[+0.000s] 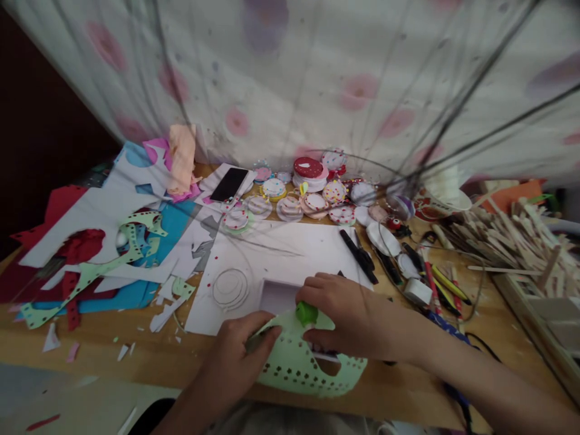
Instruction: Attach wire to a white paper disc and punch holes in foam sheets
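The person's right hand (pixel 344 311) is closed over a small green punch-like tool (pixel 307 313), of which only the bright green top shows between thumb and forefinger. The tool sits on the upper edge of a pale green punched sheet (pixel 299 368), which lies on the wooden table (pixel 136 356) at its near edge, directly under both hands. The left hand (pixel 235 353) is curled shut on the sheet's left corner, pinching it just beside the tool. The sheet is dotted with rows of small holes and has a larger cut-out below the right hand.

Just beyond the grip lies a white sheet (pixel 272 260) with pencilled circles. Black markers (pixel 359 257) lie past the right knuckles and a heap of wooden sticks (pixel 507 235) lies well off to the right. Green offcuts (pixel 90 272) lie well apart to the left, and decorated paper discs (pixel 312 202) and a black phone (pixel 229 184) farther back.

The risks appear to lie in the thin margin. The tool is close to the sheet's edge and to earlier holes, so a press there could tear through to a neighbouring hole. The left fingertips are near the tool and could be nipped. With only one corner pinned, the sheet could swivel and throw the row out of line. The part overhanging the table edge may sag.
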Demonstrator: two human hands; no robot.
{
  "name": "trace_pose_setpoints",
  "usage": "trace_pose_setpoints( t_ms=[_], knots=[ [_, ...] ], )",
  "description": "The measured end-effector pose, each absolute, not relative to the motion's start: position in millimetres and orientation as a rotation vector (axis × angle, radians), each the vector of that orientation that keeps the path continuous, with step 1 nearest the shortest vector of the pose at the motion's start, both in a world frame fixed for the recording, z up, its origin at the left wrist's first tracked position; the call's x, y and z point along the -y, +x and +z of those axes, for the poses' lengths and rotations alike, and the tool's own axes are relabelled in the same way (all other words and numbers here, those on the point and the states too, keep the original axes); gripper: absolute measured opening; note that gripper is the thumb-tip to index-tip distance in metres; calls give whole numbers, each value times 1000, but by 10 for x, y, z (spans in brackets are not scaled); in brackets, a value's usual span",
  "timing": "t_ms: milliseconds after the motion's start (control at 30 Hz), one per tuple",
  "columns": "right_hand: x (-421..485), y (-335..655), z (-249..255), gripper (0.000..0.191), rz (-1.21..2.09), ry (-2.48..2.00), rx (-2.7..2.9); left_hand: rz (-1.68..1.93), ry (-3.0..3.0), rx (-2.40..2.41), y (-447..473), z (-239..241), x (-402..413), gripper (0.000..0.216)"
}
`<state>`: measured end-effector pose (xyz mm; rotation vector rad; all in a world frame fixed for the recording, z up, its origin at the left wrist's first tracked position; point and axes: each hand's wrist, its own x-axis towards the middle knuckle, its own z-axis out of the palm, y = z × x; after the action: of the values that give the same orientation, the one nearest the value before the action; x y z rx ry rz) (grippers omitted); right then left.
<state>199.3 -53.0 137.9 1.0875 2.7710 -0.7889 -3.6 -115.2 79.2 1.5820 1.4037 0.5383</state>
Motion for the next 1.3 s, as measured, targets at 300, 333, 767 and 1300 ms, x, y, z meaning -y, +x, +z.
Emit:
trace_pose_setpoints(
  t_ms=[300, 333, 767, 1300],
  knots=[
    [494, 2035, 1279, 26, -1268, 1120, -2625, 531, 1508, -1375, -41, 786, 1144, 23],
    [503, 2042, 1265, 26, -1287, 1140, -2606, 530, 1506, -1376, -41, 783, 1146, 23],
    [546, 2038, 1198, 30, -1362, 1200, -2665, 533, 1480, -1403, -33, 772, 1172, 24],
    [660, 2031, 1156, 18, -1239, 1243, -2739, 501, 1491, -1387, -38, 783, 1161, 23]
  ],
)
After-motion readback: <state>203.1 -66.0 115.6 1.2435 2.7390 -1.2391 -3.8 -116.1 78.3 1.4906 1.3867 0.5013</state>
